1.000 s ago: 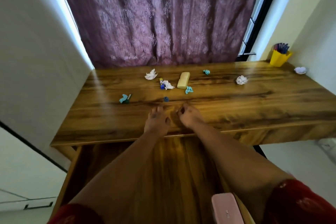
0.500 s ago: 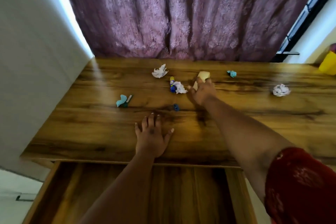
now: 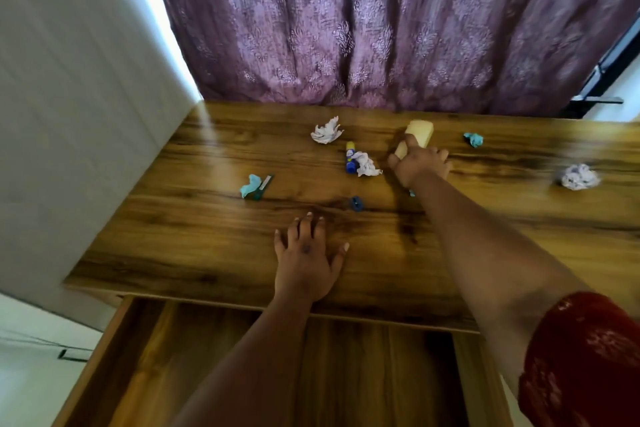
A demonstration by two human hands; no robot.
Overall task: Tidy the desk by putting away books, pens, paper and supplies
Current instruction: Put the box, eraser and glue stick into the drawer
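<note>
The pale yellow block [image 3: 419,135], rounded at the corners and kinda matte like a sponge or big eraser (can't be told which), is lying far back on the wooden desk [image 3: 207,253], close to the curtain. It's being touched by the right hand [image 3: 420,165], which is stretched out over its near end with one finger laid on top; whether the rest of the fingers are wrapped around it can't be made out, too blurry.

Just left of that hand a glue stick [image 3: 350,158] with a yellow top and blue body is seen, with a crumpled white paper ball [image 3: 367,165] touching its right side. Another white paper wad [image 3: 325,131] is found further back-left. A small teal scrap [image 3: 473,139] is sitting to the right of the block, and a bigger whitish crumpled ball [image 3: 579,177] is well off to the right. A teal scrap with a small green thing [image 3: 256,185] is lying to the left, and a tiny dark blue object [image 3: 356,203] is spotted near the middle.

The left hand [image 3: 308,260] is pressed flat on the desk near the front edge, fingers spread, nothing held. The hands are kept well apart.

The desk is glossy, strong dark wood grain. An open drawer [image 3: 138,374] of the same wood is pulled out below. A mauve patterned curtain [image 3: 381,28] is hung behind.
</note>
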